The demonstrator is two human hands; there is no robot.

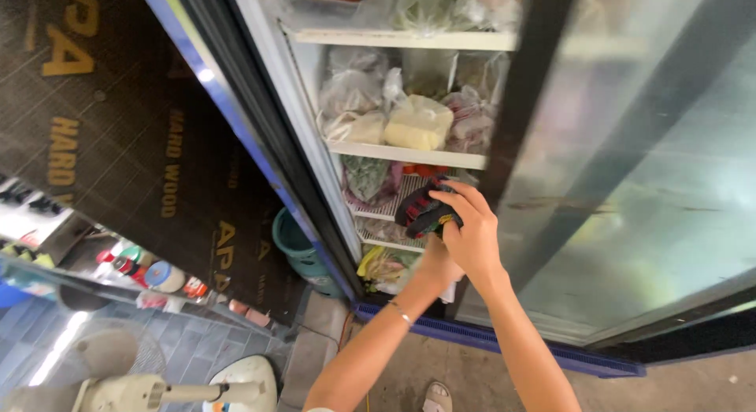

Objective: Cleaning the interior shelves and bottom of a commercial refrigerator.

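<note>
We see a dark packet [424, 211] with red and yellow markings, held at the front edge of a wire shelf [378, 215] low in an open glass-door fridge [315, 105]. The right hand [472, 235] is on top of it, fingers curled over the packet and grasping it from above. The left hand [435, 266] sits just under and behind the right one, mostly hidden by it; we cannot tell whether its fingers are closed or loose. A thin bracelet [402, 313] circles the left wrist. Both bare forearms come up from the bottom of the view and meet at the packet.

Just beside the packet on the same wire shelf are a bag of leafy greens [366, 180] and something red behind it, too blurred to name. Below, near the left hand, lies a yellow-green bagged item [382, 264]. The shelf above holds a pale yellow block in plastic [419, 122] with clear bags [350, 89] of food on both sides. The glass door [630, 160] stands to the right, misted, its dark frame just beside the right hand.

Left of the fridge we see a dark printed panel [134, 144], a teal bucket [298, 243] on the floor close to the fridge base, and a white fan [150, 388] at the bottom left. A sandalled foot [435, 398] shows at the bottom edge.
</note>
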